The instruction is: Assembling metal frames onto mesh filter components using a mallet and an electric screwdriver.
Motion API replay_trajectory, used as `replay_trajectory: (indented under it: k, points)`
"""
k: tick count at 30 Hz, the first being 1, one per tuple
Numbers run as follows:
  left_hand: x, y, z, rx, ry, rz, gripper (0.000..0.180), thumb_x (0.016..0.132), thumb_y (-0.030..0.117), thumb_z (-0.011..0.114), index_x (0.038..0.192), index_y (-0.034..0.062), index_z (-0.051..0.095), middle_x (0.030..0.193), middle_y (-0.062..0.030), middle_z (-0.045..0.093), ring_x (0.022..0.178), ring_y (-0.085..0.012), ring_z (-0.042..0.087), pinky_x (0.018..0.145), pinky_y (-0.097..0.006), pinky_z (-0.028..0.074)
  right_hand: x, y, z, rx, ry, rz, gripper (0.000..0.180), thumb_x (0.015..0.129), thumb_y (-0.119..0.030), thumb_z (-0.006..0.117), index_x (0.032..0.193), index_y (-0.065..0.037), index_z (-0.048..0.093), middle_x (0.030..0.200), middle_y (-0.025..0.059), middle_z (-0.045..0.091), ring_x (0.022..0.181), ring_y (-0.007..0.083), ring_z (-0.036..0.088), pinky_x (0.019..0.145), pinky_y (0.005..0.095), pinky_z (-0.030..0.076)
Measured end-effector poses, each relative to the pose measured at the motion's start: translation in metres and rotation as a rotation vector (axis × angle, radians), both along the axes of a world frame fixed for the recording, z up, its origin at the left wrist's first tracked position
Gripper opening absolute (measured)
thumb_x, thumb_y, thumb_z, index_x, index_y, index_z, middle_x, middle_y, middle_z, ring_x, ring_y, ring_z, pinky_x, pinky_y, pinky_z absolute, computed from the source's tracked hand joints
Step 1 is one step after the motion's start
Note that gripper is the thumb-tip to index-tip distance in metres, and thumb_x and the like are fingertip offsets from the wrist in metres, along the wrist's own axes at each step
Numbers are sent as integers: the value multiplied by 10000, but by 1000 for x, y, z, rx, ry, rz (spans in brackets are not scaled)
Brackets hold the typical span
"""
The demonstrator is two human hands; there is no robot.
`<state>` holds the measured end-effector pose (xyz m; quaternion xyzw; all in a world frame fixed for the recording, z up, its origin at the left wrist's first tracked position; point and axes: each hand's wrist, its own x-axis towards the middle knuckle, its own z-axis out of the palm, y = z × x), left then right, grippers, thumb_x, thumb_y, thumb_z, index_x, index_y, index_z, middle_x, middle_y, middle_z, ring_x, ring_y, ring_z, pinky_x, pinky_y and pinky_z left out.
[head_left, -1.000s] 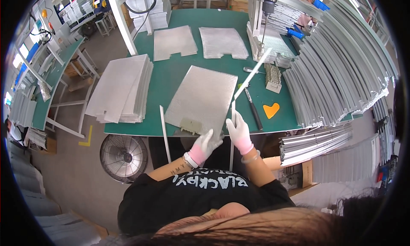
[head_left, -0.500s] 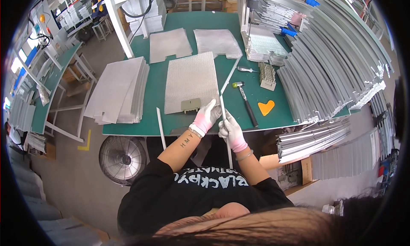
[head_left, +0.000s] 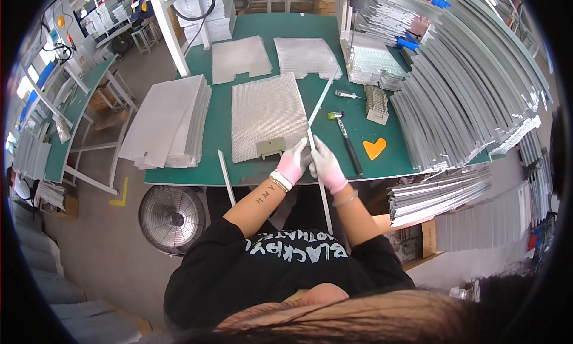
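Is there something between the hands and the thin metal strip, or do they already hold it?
Nothing visible stands between them. The left hand and the right hand both grip the metal strip at the table edge, beside the mesh sheet.

Both forearms are raised from the lower part of the view and converge toward the near edge of the tabletop; the left forearm is bare, bent at the elbow and angled up to the right, a band being worn at its wrist; the right forearm is angled up to the left, a thin bracelet being seen at its wrist; the left hand point(head_left: 293, 163) is gloved, its fingers curled shut; the right hand point(head_left: 327, 166) is gloved likewise and closed, set just beside the left, the two touching at the fingertips.
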<state>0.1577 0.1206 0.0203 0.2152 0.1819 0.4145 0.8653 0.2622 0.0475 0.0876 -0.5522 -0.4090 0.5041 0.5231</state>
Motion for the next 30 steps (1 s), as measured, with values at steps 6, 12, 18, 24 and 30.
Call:
replay_trajectory:
  k: [6, 12, 18, 24, 30]
  points:
    - [-59, -60, 47, 115, -26, -123, 343, 1042, 250, 418, 1289, 31, 515, 1229, -106, 585, 1101, -234, 584, 991, -379, 453, 17, 52, -5, -134, -130, 85, 158, 945, -202, 612, 913, -76, 523, 726, -14, 501, 554, 74, 496, 465, 245, 423]
    - [-218, 40, 19, 1089, 1498, 638, 423, 1025, 316, 421, 1203, -23, 602, 1176, -255, 611, 1143, -397, 545, 991, -439, 426, 24, 56, -16, -147, 379, 202, 110, 939, -135, 572, 905, -102, 474, 697, -26, 419, 533, 74, 426, 462, 238, 376]
    - [-198, 19, 77, 371, 252, -17, 520, 1006, 273, 504, 1394, -62, 414, 1275, -136, 598, 1227, -244, 549, 1085, -358, 393, 27, 46, -17, -108, 302, 152, 65, 947, -115, 520, 1002, -103, 489, 754, -29, 403, 535, 81, 361, 488, 245, 337]
    - [-192, -2, 103, 512, 577, 164, 515, 930, 16, 577, 1398, -89, 389, 1132, -81, 639, 988, -99, 621, 884, -239, 510, 29, 14, 7, 72, 254, 49, 55, 954, -97, 507, 992, -58, 504, 737, -20, 427, 549, 74, 384, 490, 241, 332]
    - [-182, -25, 114, 720, 914, 344, 562, 905, -22, 547, 1424, -107, 350, 1098, -97, 651, 988, -89, 611, 876, -232, 484, 28, -10, 29, 165, 281, 72, 128, 966, -101, 511, 1080, -41, 507, 774, -15, 466, 580, 70, 394, 534, 232, 342]
